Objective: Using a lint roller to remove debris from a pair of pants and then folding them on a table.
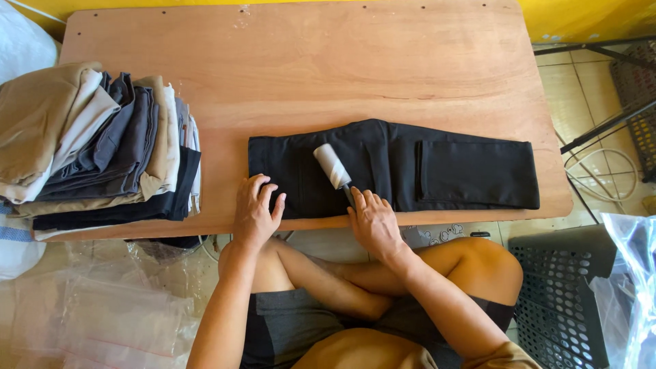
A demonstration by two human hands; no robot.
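Right hand [374, 222] grips lint roller [331, 166] (left hand [254, 212] flat) on black trousers [410, 171].

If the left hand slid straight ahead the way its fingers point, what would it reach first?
The left hand already rests flat on the folded black trousers, fingers pointing toward the table's far side. Straight on, it would cross more black cloth, then bare wooden table. The lint roller lies off to its right, probably missed.
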